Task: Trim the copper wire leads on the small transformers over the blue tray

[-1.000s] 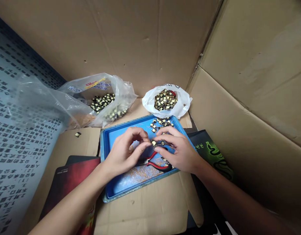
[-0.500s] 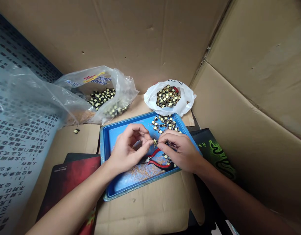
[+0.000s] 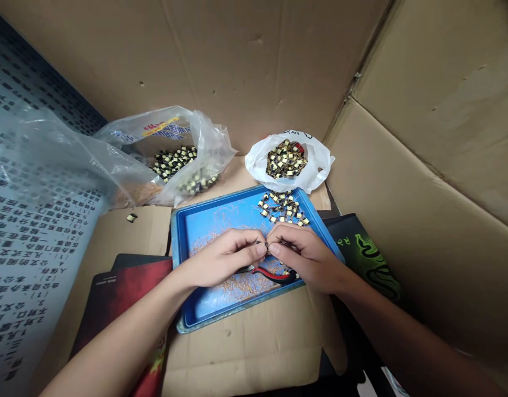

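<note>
My left hand (image 3: 224,259) and my right hand (image 3: 305,256) meet over the blue tray (image 3: 187,231), fingertips pinched together on one small yellow-and-black component (image 3: 265,248), mostly hidden between them. Under the hands, red-handled pliers (image 3: 274,274) lie in the tray among thin copper wire clippings (image 3: 241,286). A heap of several like components (image 3: 283,207) lies in the tray's far right corner, just beyond my right hand.
A white bag (image 3: 289,160) of components sits behind the tray, a clear plastic bag (image 3: 175,162) with more at the back left. One loose component (image 3: 132,217) lies on the cardboard floor. Cardboard walls (image 3: 423,138) close in behind and right. Mouse pads lie left (image 3: 121,298) and right (image 3: 369,259).
My left hand's fingers have curled down and closed against the right hand's fingertips, covering the component that showed before. Both hands stay over the tray; the view shifted slightly.
</note>
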Demonstrator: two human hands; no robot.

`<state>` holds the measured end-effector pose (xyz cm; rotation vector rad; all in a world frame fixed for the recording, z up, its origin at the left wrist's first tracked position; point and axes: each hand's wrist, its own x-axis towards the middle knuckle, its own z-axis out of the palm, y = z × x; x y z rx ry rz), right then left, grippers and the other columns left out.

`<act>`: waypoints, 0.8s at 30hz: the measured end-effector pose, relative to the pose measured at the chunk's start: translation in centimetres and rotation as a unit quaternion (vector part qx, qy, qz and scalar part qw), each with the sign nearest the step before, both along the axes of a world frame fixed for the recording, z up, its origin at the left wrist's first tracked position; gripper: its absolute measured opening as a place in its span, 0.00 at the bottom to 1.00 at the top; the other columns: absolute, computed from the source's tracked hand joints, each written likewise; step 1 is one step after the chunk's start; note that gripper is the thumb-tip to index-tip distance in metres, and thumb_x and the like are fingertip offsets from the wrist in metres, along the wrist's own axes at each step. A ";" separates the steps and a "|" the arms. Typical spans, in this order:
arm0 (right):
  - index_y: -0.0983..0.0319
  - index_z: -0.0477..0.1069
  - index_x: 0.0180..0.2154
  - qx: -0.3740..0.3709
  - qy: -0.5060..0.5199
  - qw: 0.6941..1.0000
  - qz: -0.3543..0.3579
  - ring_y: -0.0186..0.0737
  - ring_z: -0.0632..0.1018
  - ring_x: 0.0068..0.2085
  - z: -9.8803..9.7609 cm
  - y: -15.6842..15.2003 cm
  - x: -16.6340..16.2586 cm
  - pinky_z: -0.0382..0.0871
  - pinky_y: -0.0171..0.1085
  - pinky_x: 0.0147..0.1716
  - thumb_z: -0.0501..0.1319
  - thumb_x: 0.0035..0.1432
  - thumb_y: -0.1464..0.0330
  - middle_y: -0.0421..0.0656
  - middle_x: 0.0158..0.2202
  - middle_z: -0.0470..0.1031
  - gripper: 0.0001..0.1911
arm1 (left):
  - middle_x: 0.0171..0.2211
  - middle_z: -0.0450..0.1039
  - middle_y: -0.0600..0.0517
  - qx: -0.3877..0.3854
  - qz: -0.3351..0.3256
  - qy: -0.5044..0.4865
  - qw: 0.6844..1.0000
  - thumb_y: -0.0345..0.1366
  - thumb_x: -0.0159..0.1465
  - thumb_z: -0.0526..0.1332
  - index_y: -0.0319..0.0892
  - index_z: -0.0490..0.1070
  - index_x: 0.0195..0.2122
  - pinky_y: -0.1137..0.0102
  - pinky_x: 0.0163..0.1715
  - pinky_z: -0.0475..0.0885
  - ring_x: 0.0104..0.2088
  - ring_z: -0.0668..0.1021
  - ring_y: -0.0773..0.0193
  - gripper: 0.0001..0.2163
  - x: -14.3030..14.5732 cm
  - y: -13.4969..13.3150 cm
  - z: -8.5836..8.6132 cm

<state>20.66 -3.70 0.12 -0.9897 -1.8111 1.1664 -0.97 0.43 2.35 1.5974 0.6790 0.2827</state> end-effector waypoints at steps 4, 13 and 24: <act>0.61 0.68 0.32 -0.035 0.017 0.999 0.011 0.35 0.68 0.34 0.0 0.0 0.1 0.60 0.37 0.35 0.57 0.71 0.67 0.37 0.31 0.68 0.12 | 0.28 0.64 0.55 -0.018 -0.006 -0.009 1.000 0.48 0.73 0.57 0.38 0.68 0.34 0.72 0.32 0.62 0.30 0.66 0.70 0.18 -0.1 -0.1 -0.2; 0.61 0.69 0.33 -0.087 0.070 0.993 0.035 0.34 0.69 0.33 -0.1 -0.2 0.1 0.61 0.36 0.33 0.57 0.71 0.65 0.37 0.31 0.69 0.12 | 0.27 0.65 0.54 -0.033 -0.015 -0.056 0.998 0.45 0.74 0.54 0.37 0.69 0.31 0.72 0.33 0.62 0.30 0.67 0.70 0.18 0.0 -0.3 -0.4; 0.61 0.65 0.28 -0.130 0.139 0.982 -0.005 0.31 0.65 0.27 0.8 -0.7 -0.5 0.57 0.35 0.29 0.59 0.66 0.70 0.35 0.26 0.63 0.12 | 0.26 0.62 0.55 -0.001 -0.003 -0.071 0.997 0.47 0.73 0.56 0.38 0.68 0.31 0.72 0.30 0.59 0.29 0.64 0.70 0.19 0.4 -0.5 -0.6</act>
